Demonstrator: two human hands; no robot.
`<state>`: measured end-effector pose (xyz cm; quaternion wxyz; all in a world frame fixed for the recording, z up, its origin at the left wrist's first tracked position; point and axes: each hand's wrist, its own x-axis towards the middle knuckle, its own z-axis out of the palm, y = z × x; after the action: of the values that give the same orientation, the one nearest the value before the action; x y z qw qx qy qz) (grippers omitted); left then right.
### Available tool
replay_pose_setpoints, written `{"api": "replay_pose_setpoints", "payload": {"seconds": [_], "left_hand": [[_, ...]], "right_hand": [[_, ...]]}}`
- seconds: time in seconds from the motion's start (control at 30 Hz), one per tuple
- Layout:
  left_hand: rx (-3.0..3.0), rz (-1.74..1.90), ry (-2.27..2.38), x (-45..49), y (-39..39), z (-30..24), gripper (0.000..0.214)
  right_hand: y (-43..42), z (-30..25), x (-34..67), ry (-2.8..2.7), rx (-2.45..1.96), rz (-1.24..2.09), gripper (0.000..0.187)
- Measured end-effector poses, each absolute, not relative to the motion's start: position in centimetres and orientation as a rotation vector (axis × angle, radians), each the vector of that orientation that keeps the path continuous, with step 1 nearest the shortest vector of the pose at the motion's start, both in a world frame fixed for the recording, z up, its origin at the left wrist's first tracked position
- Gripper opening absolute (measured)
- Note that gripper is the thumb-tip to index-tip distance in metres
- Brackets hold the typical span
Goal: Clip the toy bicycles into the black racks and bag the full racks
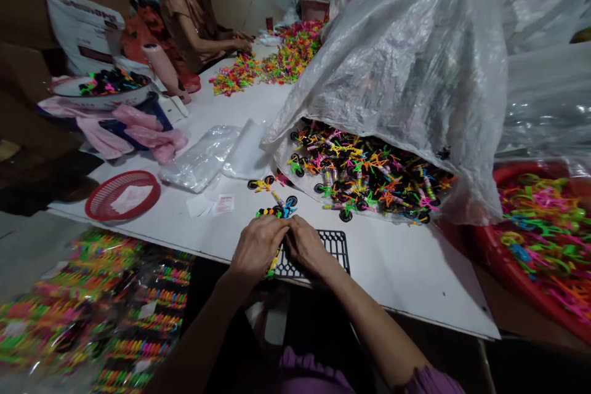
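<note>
My left hand (259, 245) and my right hand (305, 242) meet at the table's front edge, fingers closed and fingertips together. At their tips is a small blue plastic toy bicycle (290, 204) with black wheels, which both hands appear to grip; the exact hold is hidden behind the fingers. Under my hands lies a black plastic grid rack (340, 247), partly covered by them. Bright toy pieces (273, 265) show along its left side, beneath my left hand. Just beyond my fingers rests a yellow toy bicycle (261, 184).
A clear plastic bag (397, 55) spills many toy bicycles (364, 172) onto the white table (397, 271). Left stands a red basket (152, 197); right, a red tub (484, 252) of coloured parts. Packed toys (92, 308) lie below left. Another person (198, 31) handles parts at the far end.
</note>
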<state>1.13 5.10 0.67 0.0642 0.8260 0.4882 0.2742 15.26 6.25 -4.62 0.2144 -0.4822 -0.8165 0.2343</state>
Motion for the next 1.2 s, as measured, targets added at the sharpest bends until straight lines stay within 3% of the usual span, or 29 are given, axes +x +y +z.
{"api": "replay_pose_setpoints", "payload": {"seconds": [0.33,0.53,0.73,0.87,1.07,1.2], "left_hand": [[2.456,0.762,1.413,0.6,3.4,0.8,0.016],[2.45,0.727,1.417,0.3,2.6,1.5,0.014],[2.559,0.793,1.335,-0.4,1.4,0.9,0.017],[2.587,0.876,1.32,-0.6,1.4,0.4,0.02],[2.595,0.877,1.346,-0.7,1.5,0.5,0.019],[2.597,0.918,1.34,-0.9,2.4,0.2,0.02]], "right_hand": [[5.7,-4.5,15.9,-2.273,-1.233,0.679,0.007],[10.5,-2.5,18.2,-2.27,-1.101,1.407,0.013],[14.5,-0.9,13.0,-2.316,-1.671,0.546,0.029],[14.1,-1.2,10.6,-2.43,-1.656,0.52,0.02],[10.2,-2.5,18.1,-2.635,-1.247,0.299,0.018],[8.3,-3.0,20.8,-2.434,-1.564,0.29,0.019]]}}
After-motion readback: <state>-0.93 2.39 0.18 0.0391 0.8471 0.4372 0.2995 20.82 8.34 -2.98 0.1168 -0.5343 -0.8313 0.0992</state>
